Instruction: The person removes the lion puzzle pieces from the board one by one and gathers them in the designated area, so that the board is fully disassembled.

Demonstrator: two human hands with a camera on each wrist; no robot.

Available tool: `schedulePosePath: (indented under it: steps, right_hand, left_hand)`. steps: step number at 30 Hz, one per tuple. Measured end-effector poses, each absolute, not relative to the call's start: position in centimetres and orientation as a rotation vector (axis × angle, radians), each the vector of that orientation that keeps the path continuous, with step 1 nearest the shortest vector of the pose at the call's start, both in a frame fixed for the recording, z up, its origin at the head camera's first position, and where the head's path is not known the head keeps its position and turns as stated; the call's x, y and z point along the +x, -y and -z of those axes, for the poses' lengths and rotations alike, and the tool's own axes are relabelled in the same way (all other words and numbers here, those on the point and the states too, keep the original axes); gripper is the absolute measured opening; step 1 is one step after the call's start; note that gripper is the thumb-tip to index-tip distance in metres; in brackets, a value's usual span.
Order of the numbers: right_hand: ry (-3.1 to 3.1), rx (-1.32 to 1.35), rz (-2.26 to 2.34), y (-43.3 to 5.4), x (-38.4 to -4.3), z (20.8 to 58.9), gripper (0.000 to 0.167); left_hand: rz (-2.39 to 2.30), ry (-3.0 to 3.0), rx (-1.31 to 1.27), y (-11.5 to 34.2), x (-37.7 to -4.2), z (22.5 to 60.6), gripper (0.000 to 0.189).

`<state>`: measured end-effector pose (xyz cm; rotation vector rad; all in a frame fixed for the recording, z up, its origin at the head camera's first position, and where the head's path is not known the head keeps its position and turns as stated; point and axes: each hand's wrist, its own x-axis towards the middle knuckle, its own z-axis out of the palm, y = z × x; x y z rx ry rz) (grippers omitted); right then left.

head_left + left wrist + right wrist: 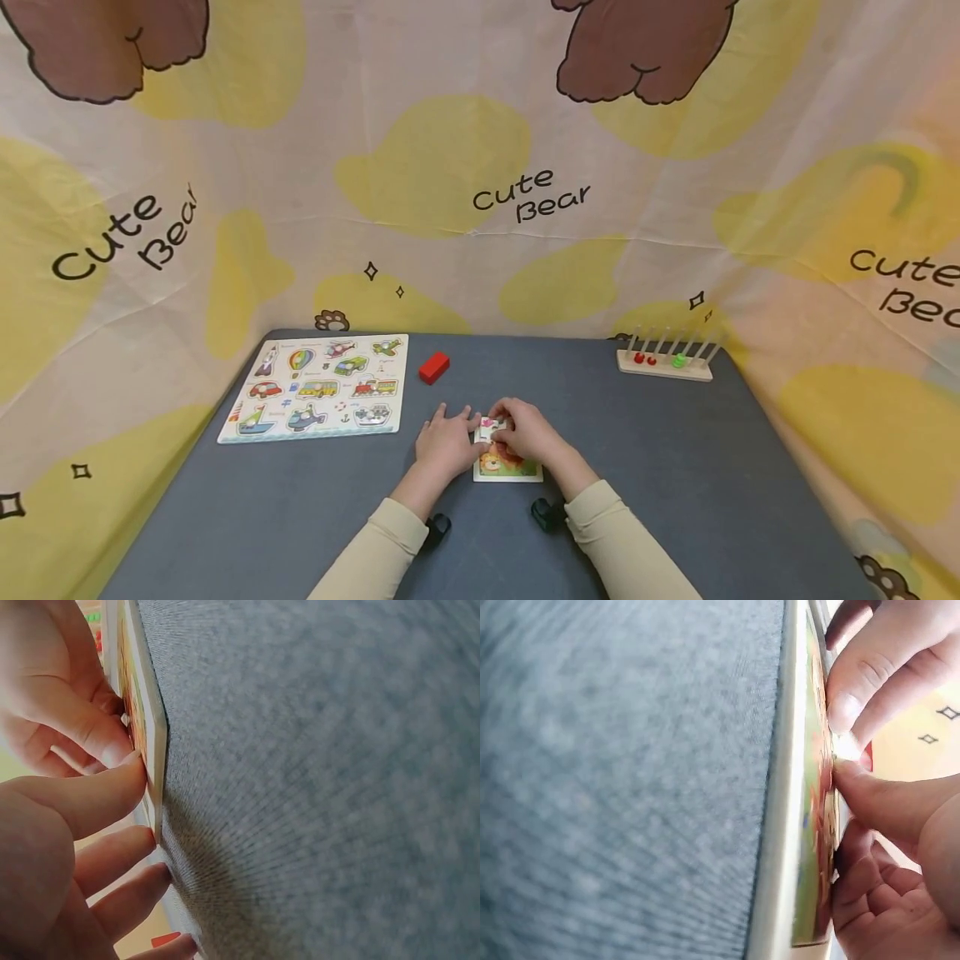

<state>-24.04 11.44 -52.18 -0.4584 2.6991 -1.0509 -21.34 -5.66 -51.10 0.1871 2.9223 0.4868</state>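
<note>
A small lion picture puzzle board (pixel 510 468) lies flat before the person, its upper part partly hidden by the hands. The left hand (pixel 447 442) rests at its left side, fingers spread. In the left wrist view its thumb (pixel 112 793) touches the picture face and the index fingertip meets the board's edge (pixel 157 757). Over the board's upper right bends the right hand (pixel 531 432), with thumb and curled fingers pinching a pale puzzle piece (pixel 487 427) with pink on it. In the right wrist view, the right thumb (pixel 870 791) is right at the picture surface.
A large vehicle picture board (pixel 281 417) lies at the left of the grey table (pixel 675 500). Behind the hands is a red block (pixel 434 367). At the back right stands a wooden peg rack (pixel 663 367) with red and green beads. A printed curtain (pixel 427 167) surrounds the table.
</note>
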Motion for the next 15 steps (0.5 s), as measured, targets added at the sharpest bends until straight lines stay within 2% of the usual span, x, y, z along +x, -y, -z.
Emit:
schedulePosePath:
  steps: [7,15]
  right_hand:
    - [-2.618,-0.503,1.128,-12.3,-24.4,52.3,0.009]
    - [-2.611,-0.472,1.303,-13.0,-24.5,51.5,0.018]
  left_hand:
    - [-0.497,-2.916,0.179,5.7,-21.2,50.9,0.060]
    - [-0.496,-2.920,0.206,5.8,-21.2,51.1,0.062]
